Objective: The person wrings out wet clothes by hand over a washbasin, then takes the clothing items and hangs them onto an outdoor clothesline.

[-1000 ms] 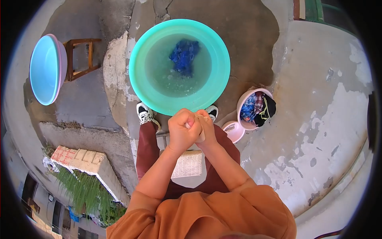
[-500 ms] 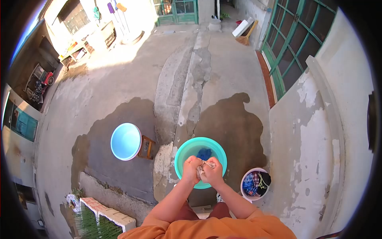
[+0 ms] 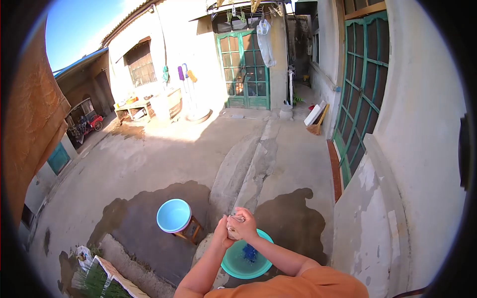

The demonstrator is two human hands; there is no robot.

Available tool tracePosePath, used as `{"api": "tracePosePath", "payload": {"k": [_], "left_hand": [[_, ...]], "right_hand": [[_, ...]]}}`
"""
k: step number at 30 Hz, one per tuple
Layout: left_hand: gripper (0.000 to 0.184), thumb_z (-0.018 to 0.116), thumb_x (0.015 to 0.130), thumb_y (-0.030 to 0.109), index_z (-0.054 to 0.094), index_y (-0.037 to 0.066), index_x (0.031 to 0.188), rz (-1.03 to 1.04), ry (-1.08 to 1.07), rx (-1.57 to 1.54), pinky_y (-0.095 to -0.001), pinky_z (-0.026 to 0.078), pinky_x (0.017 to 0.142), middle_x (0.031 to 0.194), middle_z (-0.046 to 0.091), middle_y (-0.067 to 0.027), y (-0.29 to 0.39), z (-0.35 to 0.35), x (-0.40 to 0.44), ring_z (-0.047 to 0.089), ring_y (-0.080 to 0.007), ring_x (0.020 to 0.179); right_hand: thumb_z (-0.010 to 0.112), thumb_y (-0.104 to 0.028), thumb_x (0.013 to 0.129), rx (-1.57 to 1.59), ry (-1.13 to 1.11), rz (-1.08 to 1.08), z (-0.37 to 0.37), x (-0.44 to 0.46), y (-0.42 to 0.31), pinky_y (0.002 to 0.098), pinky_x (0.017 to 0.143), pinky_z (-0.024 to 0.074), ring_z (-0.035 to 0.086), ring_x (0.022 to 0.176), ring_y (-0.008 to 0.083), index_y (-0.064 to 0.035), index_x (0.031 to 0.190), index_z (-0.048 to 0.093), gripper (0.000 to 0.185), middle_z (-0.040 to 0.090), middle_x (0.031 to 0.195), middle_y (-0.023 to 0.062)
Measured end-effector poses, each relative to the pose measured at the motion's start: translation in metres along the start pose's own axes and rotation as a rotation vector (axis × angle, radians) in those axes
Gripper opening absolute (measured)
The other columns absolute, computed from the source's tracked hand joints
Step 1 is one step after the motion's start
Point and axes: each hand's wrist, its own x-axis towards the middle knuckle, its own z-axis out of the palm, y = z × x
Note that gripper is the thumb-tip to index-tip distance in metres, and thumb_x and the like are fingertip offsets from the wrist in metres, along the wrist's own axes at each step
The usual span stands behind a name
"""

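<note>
Well, the pale cloth (image 3: 232, 232) seems tightly bunched

We see a pale cloth (image 3: 232, 232), a turquoise basin (image 3: 247, 275) and a deep-blue garment (image 3: 250, 253). We also see an orange shirt (image 3: 298, 287) and a green door (image 3: 243, 69).

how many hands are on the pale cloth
2: the left hand holds the pale cloth on its left side, the right hand on its right. Some fingers are hidden, but no other hand shows.
</note>
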Motion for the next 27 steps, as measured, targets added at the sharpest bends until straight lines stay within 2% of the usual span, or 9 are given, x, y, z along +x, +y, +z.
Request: {"api": "tracePosePath", "payload": {"k": [1, 4, 5, 8, 13, 16, 22, 24, 27], "left_hand": [[0.033, 0.037, 0.094, 0.036, 0.053, 0.009, 0.102, -0.045, -0.051, -0.074, -0.0372, 0.052, 0.072, 0.097, 0.061, -0.0081, 0.002, -0.004, -0.002, 0.060, -0.0219, 0.090], [0.026, 0.039, 0.093, 0.029, 0.055, 0.009, 0.097, -0.021, -0.208, -0.202, -0.0363, 0.052, 0.071, 0.094, 0.061, -0.0077, 0.005, -0.003, 0.002, 0.061, -0.0208, 0.087], [0.024, 0.040, 0.092, 0.027, 0.055, 0.009, 0.096, -0.010, -0.214, -0.190, -0.0362, 0.052, 0.070, 0.093, 0.061, -0.0077, 0.003, -0.011, 0.010, 0.061, -0.0209, 0.085], [0.019, 0.041, 0.090, 0.022, 0.056, 0.010, 0.092, 0.003, -0.224, -0.152, -0.0362, 0.052, 0.066, 0.088, 0.061, -0.0079, -0.005, -0.024, 0.029, 0.061, -0.0212, 0.079], [0.020, 0.042, 0.087, 0.025, 0.056, 0.010, 0.089, -0.084, -0.188, -0.061, -0.0380, 0.052, 0.060, 0.083, 0.060, -0.0092, 0.003, 0.010, 0.014, 0.061, -0.0223, 0.072], [0.023, 0.041, 0.086, 0.028, 0.056, 0.010, 0.087, -0.102, -0.308, 0.047, -0.0402, 0.051, 0.057, 0.082, 0.060, -0.0098, 0.016, 0.051, -0.018, 0.061, -0.0243, 0.071], [0.025, 0.040, 0.084, 0.030, 0.051, 0.007, 0.082, -0.042, -0.211, 0.088, -0.0447, 0.043, 0.033, 0.068, 0.056, -0.0154, 0.018, 0.078, -0.029, 0.054, -0.0332, 0.044], [0.025, 0.040, 0.085, 0.030, 0.051, 0.008, 0.084, 0.016, -0.178, 0.087, -0.0443, 0.045, 0.037, 0.071, 0.056, -0.0141, 0.012, 0.068, -0.016, 0.057, -0.0314, 0.050], [0.030, 0.041, 0.089, 0.035, 0.051, 0.007, 0.090, -0.033, -0.118, 0.141, -0.0430, 0.051, 0.053, 0.083, 0.058, -0.0116, 0.026, 0.059, -0.003, 0.061, -0.0263, 0.071]], "right_hand": [[0.069, -0.017, 0.068, -0.041, -0.114, -0.133, -0.011, 0.009, -0.035, 0.0340, 0.066, 0.0480, 0.060, 0.078, 0.0254, -0.0069, 0.076, 0.057, 0.018, 0.060, 0.086, 0.0088], [0.068, -0.017, 0.066, 0.053, -0.309, -0.124, -0.013, 0.011, -0.048, 0.0348, 0.065, 0.0478, 0.059, 0.079, 0.0273, -0.0078, 0.076, 0.056, 0.018, 0.060, 0.086, 0.0078], [0.067, -0.011, 0.066, 0.002, -0.310, -0.205, -0.012, 0.015, -0.052, 0.0346, 0.062, 0.0479, 0.058, 0.071, 0.0284, -0.0077, 0.068, 0.051, 0.016, 0.059, 0.083, 0.0077], [0.065, -0.011, 0.066, -0.080, -0.328, -0.269, -0.019, 0.026, -0.069, 0.0370, 0.057, 0.0460, 0.055, 0.064, 0.0300, -0.0074, 0.067, 0.050, 0.015, 0.055, 0.072, 0.0087], [0.062, -0.010, 0.063, -0.109, -0.366, -0.249, -0.028, 0.042, -0.080, 0.0379, 0.054, 0.0430, 0.053, 0.061, 0.0304, -0.0064, 0.066, 0.047, 0.015, 0.051, 0.068, 0.0095], [0.061, -0.009, 0.062, -0.089, -0.388, -0.237, -0.030, 0.051, -0.079, 0.0368, 0.052, 0.0419, 0.052, 0.060, 0.0299, -0.0056, 0.065, 0.046, 0.016, 0.051, 0.068, 0.0096], [0.059, -0.006, 0.061, -0.014, -0.384, -0.225, -0.034, 0.060, -0.082, 0.0343, 0.051, 0.0408, 0.051, 0.058, 0.0282, -0.0044, 0.065, 0.044, 0.016, 0.050, 0.066, 0.0099], [0.058, -0.005, 0.061, 0.034, -0.386, -0.199, -0.034, 0.062, -0.081, 0.0334, 0.051, 0.0404, 0.050, 0.057, 0.0274, -0.0037, 0.065, 0.043, 0.015, 0.050, 0.065, 0.0101], [0.060, -0.008, 0.068, 0.059, -0.365, -0.126, -0.033, 0.064, -0.058, 0.0295, 0.054, 0.0429, 0.053, 0.060, 0.0163, -0.0039, 0.072, 0.049, 0.013, 0.053, 0.067, 0.0057]]}}
